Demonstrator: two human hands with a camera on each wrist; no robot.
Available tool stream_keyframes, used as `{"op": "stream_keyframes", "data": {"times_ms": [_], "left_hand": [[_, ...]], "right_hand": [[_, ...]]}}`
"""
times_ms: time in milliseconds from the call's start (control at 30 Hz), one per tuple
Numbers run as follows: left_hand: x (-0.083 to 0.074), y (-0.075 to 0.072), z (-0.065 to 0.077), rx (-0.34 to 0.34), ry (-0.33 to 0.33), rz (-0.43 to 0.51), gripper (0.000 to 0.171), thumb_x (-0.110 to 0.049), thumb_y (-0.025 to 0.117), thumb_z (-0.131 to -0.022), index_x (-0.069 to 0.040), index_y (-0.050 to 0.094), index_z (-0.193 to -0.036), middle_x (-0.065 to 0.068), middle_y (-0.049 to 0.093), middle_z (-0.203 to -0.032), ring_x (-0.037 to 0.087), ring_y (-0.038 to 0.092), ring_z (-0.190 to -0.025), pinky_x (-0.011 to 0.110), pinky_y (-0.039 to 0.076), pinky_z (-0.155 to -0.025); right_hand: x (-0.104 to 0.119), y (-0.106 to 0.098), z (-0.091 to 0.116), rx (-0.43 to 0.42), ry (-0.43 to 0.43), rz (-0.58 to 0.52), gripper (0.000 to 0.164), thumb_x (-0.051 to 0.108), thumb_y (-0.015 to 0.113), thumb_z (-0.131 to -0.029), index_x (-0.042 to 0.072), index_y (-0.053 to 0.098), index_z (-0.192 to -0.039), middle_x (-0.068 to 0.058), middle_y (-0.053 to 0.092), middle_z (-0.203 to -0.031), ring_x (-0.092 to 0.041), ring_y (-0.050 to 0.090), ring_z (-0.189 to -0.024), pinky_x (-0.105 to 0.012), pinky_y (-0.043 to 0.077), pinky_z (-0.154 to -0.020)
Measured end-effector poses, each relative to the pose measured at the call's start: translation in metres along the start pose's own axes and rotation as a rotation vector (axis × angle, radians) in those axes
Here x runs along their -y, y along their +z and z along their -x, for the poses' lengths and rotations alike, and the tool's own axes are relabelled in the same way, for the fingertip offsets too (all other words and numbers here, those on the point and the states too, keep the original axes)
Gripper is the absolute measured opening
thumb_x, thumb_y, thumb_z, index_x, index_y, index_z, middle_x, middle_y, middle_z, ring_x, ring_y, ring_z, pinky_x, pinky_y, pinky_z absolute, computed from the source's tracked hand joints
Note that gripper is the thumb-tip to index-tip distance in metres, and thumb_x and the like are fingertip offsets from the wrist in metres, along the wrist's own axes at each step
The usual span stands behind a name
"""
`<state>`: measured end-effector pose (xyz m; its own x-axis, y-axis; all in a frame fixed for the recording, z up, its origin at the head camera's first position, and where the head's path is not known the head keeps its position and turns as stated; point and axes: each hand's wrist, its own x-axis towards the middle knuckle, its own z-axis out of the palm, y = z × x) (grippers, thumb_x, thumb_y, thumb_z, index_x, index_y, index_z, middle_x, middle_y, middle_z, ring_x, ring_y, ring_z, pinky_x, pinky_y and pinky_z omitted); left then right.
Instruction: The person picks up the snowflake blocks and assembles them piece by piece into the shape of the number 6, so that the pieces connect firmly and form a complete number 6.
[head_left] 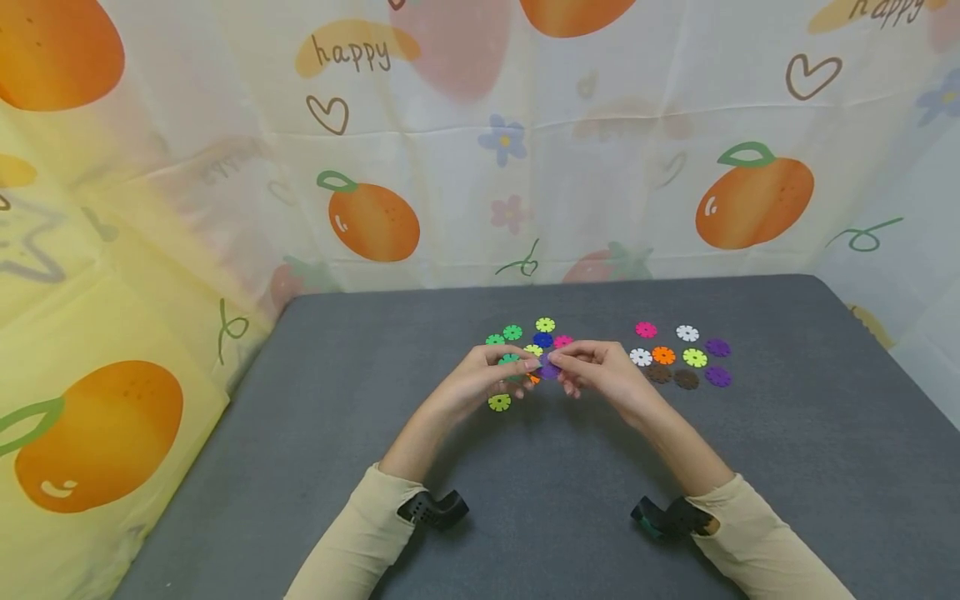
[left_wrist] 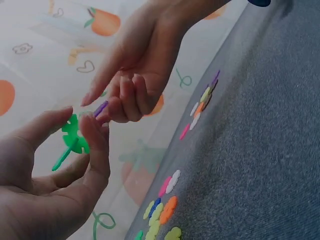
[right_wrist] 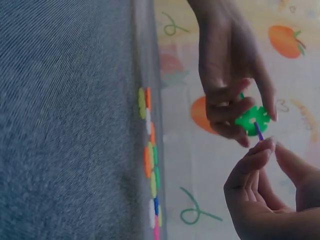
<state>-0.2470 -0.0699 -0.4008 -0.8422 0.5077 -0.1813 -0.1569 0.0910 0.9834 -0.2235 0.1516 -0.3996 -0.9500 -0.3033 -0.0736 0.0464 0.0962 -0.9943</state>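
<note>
In front of me, over the table, my left hand (head_left: 480, 375) pinches a green notched disc (left_wrist: 75, 135) between thumb and fingers. A second green piece (left_wrist: 62, 157) stands edge-on, crossing that disc, in the left wrist view. My right hand (head_left: 607, 371) pinches a purple disc (right_wrist: 259, 132) between thumb and fingertips. Seen edge-on in the right wrist view, the purple disc meets the green disc near its middle. Whether its slot is seated there I cannot tell. Loose notched discs lie on the table behind and beneath the hands, among them a yellow disc (head_left: 499, 402).
To the right on the grey table (head_left: 360, 367) lies another group of discs, including an orange disc (head_left: 663, 355), a brown disc (head_left: 686, 379) and a white disc (head_left: 687, 332). A printed curtain (head_left: 450, 167) hangs behind the table's far edge.
</note>
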Motion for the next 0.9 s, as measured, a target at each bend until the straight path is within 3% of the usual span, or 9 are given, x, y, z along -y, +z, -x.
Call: {"op": "stream_keyframes", "data": {"times_ms": [167,433,667,900], "left_hand": [[0.003,-0.001,-0.003,-0.031,-0.014,0.031,0.035,-0.018,0.065,-0.094,0.005,0.065,-0.120,0.013,0.070,-0.103,0.015,0.066,-0.076,0.028,0.059,-0.073],[0.006,-0.002,-0.005,-0.085,-0.039,0.058,0.030,-0.018,0.067,-0.093,0.004,0.068,-0.113,0.008,0.071,-0.096,0.019,0.067,-0.083,0.027,0.060,-0.073],[0.010,-0.004,-0.008,-0.113,-0.051,0.110,0.029,-0.014,0.065,-0.094,0.007,0.066,-0.114,0.007,0.069,-0.099,0.019,0.065,-0.086,0.026,0.059,-0.073],[0.011,-0.005,-0.009,-0.106,-0.043,0.152,0.023,-0.015,0.059,-0.097,0.003,0.068,-0.109,0.001,0.065,-0.102,0.017,0.064,-0.087,0.026,0.058,-0.072]], "right_hand": [[-0.011,-0.007,-0.007,-0.079,0.016,-0.002,0.047,0.033,0.064,-0.095,-0.007,0.060,-0.121,-0.009,0.067,-0.090,-0.015,0.065,-0.073,-0.032,0.059,-0.072],[-0.030,-0.018,-0.012,-0.172,0.000,0.212,0.040,0.026,0.066,-0.094,0.000,0.064,-0.125,-0.018,0.067,-0.121,-0.026,0.065,-0.098,-0.033,0.057,-0.085],[-0.044,-0.022,-0.017,-0.212,0.013,0.316,0.037,0.022,0.069,-0.092,0.003,0.066,-0.124,-0.019,0.068,-0.115,-0.019,0.064,-0.092,-0.024,0.054,-0.073],[-0.055,-0.023,-0.025,-0.233,-0.105,0.525,0.035,0.016,0.075,-0.086,-0.001,0.069,-0.116,-0.018,0.068,-0.104,-0.015,0.059,-0.083,-0.024,0.047,-0.072]]}}
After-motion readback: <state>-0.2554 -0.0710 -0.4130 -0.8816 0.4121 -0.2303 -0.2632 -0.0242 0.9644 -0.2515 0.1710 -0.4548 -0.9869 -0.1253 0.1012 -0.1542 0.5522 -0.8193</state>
